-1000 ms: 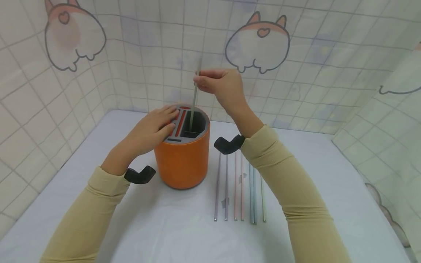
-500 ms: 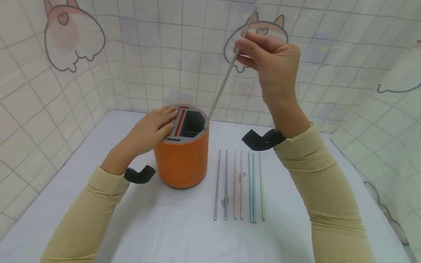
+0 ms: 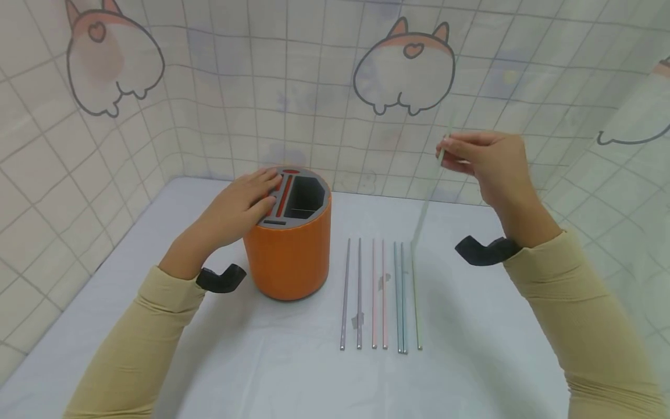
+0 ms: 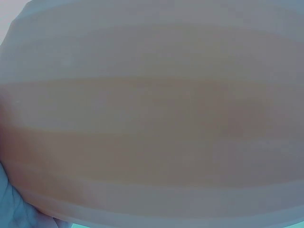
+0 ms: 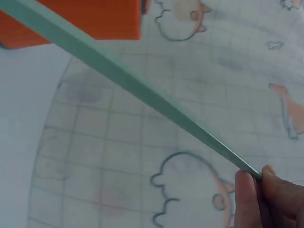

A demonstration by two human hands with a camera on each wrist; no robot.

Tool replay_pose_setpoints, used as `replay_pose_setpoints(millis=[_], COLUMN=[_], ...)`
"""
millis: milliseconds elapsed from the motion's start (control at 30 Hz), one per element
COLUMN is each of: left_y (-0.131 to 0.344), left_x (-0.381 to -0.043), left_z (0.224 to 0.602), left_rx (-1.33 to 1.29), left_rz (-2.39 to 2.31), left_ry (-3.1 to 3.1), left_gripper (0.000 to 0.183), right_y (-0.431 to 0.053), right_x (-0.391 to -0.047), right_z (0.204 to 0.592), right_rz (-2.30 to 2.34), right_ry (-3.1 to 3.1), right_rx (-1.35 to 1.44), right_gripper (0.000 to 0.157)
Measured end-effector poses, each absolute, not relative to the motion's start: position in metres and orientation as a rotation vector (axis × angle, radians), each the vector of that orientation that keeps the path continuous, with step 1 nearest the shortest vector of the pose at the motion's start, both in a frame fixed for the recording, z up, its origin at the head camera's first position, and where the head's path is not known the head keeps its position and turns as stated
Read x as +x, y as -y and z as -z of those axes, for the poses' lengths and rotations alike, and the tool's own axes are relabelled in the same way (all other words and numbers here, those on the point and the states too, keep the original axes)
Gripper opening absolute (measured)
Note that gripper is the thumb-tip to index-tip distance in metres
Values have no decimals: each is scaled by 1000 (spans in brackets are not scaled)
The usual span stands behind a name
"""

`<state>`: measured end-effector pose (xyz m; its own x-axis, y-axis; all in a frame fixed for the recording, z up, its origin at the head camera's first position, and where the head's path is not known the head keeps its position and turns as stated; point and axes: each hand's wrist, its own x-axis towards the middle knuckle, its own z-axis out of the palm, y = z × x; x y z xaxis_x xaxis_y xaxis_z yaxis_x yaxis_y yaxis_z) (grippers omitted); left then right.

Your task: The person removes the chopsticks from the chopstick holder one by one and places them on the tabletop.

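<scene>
My left hand (image 3: 235, 201) rests with extended fingers on the grey slotted top of an orange cylindrical utensil holder (image 3: 288, 262). In the left wrist view the holder's blurred wall (image 4: 156, 109) fills nearly everything, with a bit of the hand (image 4: 16, 206) at lower left. To the right, above the table, my right hand (image 3: 489, 163) pinches a pale green chopstick (image 3: 430, 192) near its upper end. It slants down and left. The right wrist view shows thumb and fingertips on the end of this chopstick (image 5: 142, 90). Its lower tip overlaps the far end of another green chopstick (image 3: 416, 302) on the table.
Left of the green chopstick on the white table lie blue chopsticks (image 3: 399, 308), pink chopsticks (image 3: 374, 302) and purple chopsticks (image 3: 345, 302), lined up lengthwise. A large opening (image 3: 306, 198) shows in the holder's top. Tile-patterned cloth (image 3: 309, 87) hangs behind.
My right hand has lifted the green chopstick out of the holder's large opening, then carried it right and lowered it beside the row of chopsticks. The left hand has stayed on the holder.
</scene>
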<state>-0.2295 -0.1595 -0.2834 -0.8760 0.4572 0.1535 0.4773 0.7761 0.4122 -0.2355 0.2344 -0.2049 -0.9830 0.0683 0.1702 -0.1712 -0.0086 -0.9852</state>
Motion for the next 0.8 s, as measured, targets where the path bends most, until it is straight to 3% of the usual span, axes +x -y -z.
replay_pose_setpoints(millis=[67,167,267,433,800], left_y=[160,160,160,160,160], left_x=[-229,-229,-229,-228,-228], left_z=[283,283,284,285,285], left_rx=[-764,-763,-767,-764,-757], left_rz=[693,689,690,703,704], left_ry=[2919,2918,2918,2919,2912], left_gripper=[55,55,55,55,55], right_y=[-248,-266,-277,-290,-301], right_x=[-239,-244,-246,-250,-261], right_z=[226,257,289,334,393], right_rz=[-2031,-1970,-1915,-1861,-1997], right_ry=[2244,2429,2584,2796,2837], right_rx=[64,-16,-79,-171,-325], right_gripper=[3,14,8,50,52])
